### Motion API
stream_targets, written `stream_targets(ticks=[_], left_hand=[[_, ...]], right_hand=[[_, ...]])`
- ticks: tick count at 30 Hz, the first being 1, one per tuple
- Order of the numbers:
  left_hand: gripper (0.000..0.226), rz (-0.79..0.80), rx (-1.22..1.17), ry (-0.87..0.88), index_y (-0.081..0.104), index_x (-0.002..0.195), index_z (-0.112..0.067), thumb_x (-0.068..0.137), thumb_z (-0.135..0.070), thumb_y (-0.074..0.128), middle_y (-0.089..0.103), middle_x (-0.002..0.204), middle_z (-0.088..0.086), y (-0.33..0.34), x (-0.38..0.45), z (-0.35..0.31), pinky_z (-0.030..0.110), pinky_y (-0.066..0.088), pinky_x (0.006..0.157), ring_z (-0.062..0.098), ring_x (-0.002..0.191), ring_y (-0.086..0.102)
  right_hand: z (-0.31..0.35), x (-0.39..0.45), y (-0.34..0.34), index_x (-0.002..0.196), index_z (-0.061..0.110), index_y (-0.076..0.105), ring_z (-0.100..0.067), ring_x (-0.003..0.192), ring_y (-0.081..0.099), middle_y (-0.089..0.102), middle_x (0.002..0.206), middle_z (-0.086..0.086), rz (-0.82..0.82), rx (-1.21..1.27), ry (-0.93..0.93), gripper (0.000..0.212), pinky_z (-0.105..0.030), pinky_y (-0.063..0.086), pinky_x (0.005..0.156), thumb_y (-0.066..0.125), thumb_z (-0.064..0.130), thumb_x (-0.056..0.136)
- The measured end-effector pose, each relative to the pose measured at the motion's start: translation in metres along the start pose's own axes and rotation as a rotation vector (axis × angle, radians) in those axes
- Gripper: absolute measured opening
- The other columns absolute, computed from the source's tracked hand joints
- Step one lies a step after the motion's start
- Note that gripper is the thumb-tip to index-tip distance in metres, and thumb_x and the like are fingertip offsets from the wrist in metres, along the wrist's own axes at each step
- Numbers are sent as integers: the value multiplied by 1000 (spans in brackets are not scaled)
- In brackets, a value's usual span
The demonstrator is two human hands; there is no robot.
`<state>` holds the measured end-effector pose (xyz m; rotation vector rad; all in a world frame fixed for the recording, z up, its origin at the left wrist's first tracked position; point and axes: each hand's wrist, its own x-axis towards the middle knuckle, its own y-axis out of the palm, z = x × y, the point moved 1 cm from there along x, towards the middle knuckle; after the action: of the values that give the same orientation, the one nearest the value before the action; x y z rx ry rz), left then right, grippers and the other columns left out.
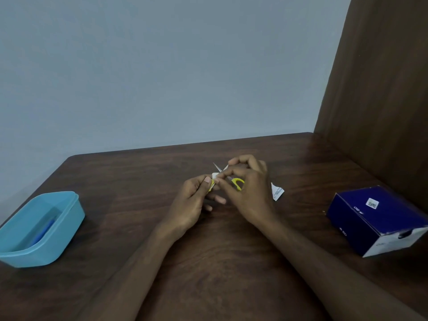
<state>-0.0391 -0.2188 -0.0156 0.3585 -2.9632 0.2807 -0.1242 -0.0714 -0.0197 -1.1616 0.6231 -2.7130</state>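
One scissors [238, 181], one tub [69, 221], one box [375, 216]

a dark brown wooden desk [231, 262] with a visible grain is set against a grey wall and a brown panel on the right. near the left edge, a light blue plastic container [67, 228] without a lid is placed, and a blue object [44, 230] is seen inside it. a dark blue cardboard box [375, 218] with a white end is laid near the right edge. a small white printed wrapper [277, 193] is left between the middle and the box.
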Motion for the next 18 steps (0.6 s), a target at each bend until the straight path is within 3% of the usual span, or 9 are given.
stream_targets(ticks=[6,10,15,18], left_hand=[[35,-10,4,-13,73,121,-14,117,-25,39,82,115,0,1,-2,-2,22,50,60,20,87,80],[36,-25,-15,6,73,110,-11,117,-24,40,80,98,1,-1,-1,1,26,50,60,18,84,79],[36,-35,-50,1,70,129,-14,118,-25,38,82,116,-2,1,-1,-2,25,49,59,16,82,78],[36,-47,-68,6,70,130,-14,118,-24,38,82,117,1,-1,-1,0,23,50,58,15,82,78]], right_hand=[[1,3,-7,88,37,81,-17,115,49,58,127,12,-66,-89,-33,14,-44,49,96,80,50,84],[8,-3,-5,87,35,81,-19,118,49,57,132,9,5,-93,-139,8,-48,48,94,81,43,86],[11,3,-20,89,29,81,-17,104,54,62,119,5,-205,-50,-155,6,-39,48,92,86,31,88],[6,1,-16,85,32,79,-16,104,54,60,117,8,-111,-133,-132,6,-45,50,90,83,36,84]])
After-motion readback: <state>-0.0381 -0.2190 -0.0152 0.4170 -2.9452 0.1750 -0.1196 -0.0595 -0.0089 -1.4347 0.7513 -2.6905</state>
